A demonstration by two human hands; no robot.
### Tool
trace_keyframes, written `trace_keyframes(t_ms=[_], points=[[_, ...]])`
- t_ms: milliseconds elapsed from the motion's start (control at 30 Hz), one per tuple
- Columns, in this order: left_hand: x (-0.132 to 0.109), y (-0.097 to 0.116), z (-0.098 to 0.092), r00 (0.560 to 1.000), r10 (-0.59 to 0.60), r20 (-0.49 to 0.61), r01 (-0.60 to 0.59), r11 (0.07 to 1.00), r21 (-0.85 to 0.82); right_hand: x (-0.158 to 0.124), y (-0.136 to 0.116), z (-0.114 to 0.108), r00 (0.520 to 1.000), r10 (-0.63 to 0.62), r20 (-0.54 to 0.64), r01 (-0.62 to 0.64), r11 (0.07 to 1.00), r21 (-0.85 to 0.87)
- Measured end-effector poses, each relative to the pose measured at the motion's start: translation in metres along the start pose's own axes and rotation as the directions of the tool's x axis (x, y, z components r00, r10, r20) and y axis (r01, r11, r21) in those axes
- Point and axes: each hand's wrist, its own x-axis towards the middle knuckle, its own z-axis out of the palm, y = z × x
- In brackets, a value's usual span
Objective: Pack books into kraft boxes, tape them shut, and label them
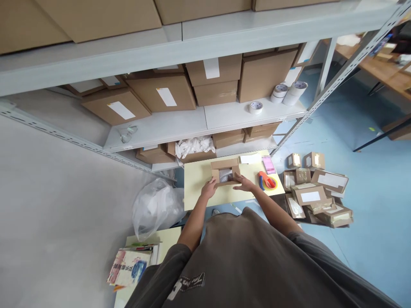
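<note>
both hands on a small open brown cardboard box [225, 164] on the pale yellow table [197, 190].
left hand [209, 188] cups its left side, right hand [244, 184] flat on the near flap; top unsealed, white filling [225, 175] showing, red tape dispenser [268, 181] untouched.

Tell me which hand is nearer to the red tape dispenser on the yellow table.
Right. The right hand touches the box on the side next to the tape dispenser; the left hand touches its opposite side.
</note>
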Motion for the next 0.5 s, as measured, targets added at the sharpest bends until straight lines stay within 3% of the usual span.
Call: trace_keyframes(t_ms=[133,267,333,433,500], points=[[0.001,-0.001,-0.012,0.996,-0.024,-0.087,0.016,0.996,-0.091,0.005,-0.004,-0.001,0.994,0.051,-0.095,-0.054,0.998,-0.026],[0.007,0.006,-0.013,0.953,-0.220,-0.208,0.186,0.967,-0.174,0.013,-0.015,0.007,0.951,0.193,-0.240,-0.209,0.977,-0.042],[0.013,0.010,-0.014,0.932,-0.265,-0.249,0.222,0.957,-0.185,0.019,-0.020,0.013,0.925,0.242,-0.292,-0.280,0.955,-0.098],[0.030,0.012,-0.026,0.946,-0.234,-0.225,0.206,0.968,-0.140,0.034,-0.021,0.012,0.904,0.282,-0.322,-0.346,0.924,-0.163],[0.046,0.014,-0.040,0.973,-0.184,-0.143,0.174,0.982,-0.080,0.049,-0.018,0.001,0.925,0.256,-0.281,-0.321,0.923,-0.212]])
